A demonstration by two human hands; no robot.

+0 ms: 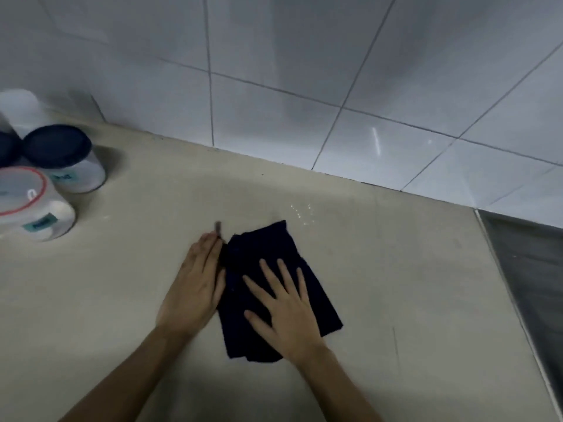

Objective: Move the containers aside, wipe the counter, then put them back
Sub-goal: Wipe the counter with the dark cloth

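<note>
A folded dark navy cloth lies flat on the beige counter. My right hand rests palm down on the cloth with fingers spread. My left hand lies flat on the counter, its edge against the cloth's left side, fingers together. At the far left stand several containers: a white jar with a dark blue lid, a clear tub with a red-rimmed lid, a white one behind, and another dark lid cut off by the frame edge.
A white tiled wall runs along the back of the counter. A steel sink or drainer surface begins at the right edge. Small water droplets glisten just beyond the cloth.
</note>
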